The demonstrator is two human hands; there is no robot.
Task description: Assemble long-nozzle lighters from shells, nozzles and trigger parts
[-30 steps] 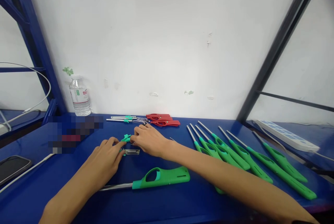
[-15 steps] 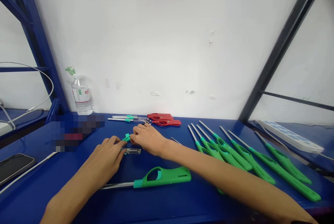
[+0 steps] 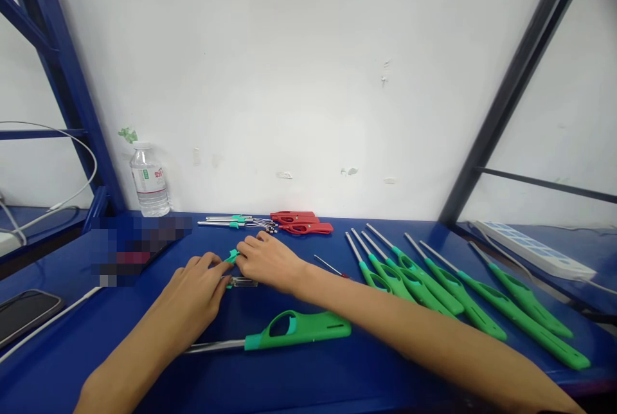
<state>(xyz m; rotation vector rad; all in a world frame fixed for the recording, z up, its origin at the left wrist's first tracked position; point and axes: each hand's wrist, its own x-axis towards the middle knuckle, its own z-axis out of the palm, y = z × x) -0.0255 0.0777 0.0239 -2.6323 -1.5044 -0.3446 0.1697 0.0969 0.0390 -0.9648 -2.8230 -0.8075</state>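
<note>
My left hand (image 3: pixel 200 282) is closed on the inner part of a lighter, whose small clear fuel tank (image 3: pixel 247 282) sticks out to the right below the fingertips. A teal plastic piece (image 3: pixel 232 256) shows between the two hands. Palm down, my right hand (image 3: pixel 270 262) has its bent fingers pressed together at that teal piece; the fingertips are partly hidden. In front of the hands lies a long green gas lighter (image 3: pixel 315 326) with its metal tube pointing left, the tube's end behind my left forearm.
Several green lighters (image 3: pixel 443 282) are fanned out at the right. Red lighter shells (image 3: pixel 306 228) and metal tubes with wires (image 3: pixel 219 224) lie near the wall. A thin screwdriver (image 3: pixel 328 265) is behind my right forearm. A water bottle (image 3: pixel 149 182) and a phone (image 3: pixel 29 314) are at the left.
My right hand has shifted slightly left, closer against the teal piece. More of the screwdriver shows beyond my right forearm. The left hand stays in nearly the same place.
</note>
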